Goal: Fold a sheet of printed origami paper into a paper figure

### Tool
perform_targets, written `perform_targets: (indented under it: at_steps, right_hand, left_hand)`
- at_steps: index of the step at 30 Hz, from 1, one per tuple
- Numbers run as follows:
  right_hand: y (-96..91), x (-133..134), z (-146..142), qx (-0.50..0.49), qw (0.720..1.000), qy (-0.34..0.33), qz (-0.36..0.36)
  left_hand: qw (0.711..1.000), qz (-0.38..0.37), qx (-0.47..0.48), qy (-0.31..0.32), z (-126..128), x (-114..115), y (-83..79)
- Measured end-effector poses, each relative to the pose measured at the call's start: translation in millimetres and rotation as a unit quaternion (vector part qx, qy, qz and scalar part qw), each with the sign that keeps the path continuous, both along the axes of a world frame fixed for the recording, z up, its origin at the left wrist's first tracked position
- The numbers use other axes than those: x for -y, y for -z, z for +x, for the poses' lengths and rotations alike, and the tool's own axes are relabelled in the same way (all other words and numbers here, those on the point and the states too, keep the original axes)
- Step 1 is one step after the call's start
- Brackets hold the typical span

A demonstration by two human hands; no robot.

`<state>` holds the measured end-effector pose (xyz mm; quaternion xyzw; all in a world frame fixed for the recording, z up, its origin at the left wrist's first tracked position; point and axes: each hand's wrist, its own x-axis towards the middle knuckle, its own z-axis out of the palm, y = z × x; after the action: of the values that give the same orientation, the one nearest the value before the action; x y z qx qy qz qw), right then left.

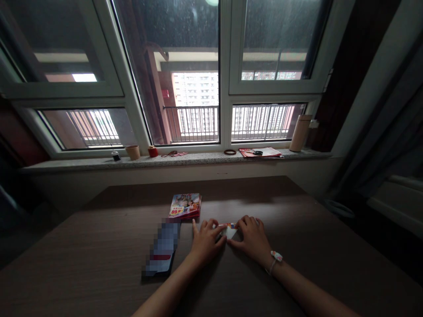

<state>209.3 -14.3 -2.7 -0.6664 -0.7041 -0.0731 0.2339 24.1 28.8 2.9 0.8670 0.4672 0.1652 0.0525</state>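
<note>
Lying left of center in the lower half is what looks like a phone [163,246], mostly lost to pixel blocks. Just above it, near mid-frame, there's a stack of leaflets [185,206], top one showing "89.9". Next along, the left hand [207,237] is half curled, pinky sticking out, thumb and fingertips holding the left side of a small folded paper [230,231]. That paper sits a bit below center frame, on the table [297,264], between both hands. The right hand [253,237] is curled too, thumb and fingers on the paper's right side; a bracelet [276,256] is on that wrist. Looks like mid-crease to me, so the next move calls for lined-up edges and steady fingertip pressure from both sides.
</note>
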Motion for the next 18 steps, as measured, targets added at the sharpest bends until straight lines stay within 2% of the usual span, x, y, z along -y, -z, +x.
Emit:
perform_targets:
  at_steps: [8, 18]
  right_hand:
    - [1.8, -2.8, 6.4, -0.048, 0.999, -0.022, 0.011]
    - [0.4, -3.1, 2.4, -0.029, 0.999, -0.016, 0.016]
  left_hand:
    - [1.0, -0.012, 0.011, 0.0, -1.1, 1.3, -1.8]
    - [1.0, -0.001, 0.02, -0.001, -1.1, -0.7, 0.7]
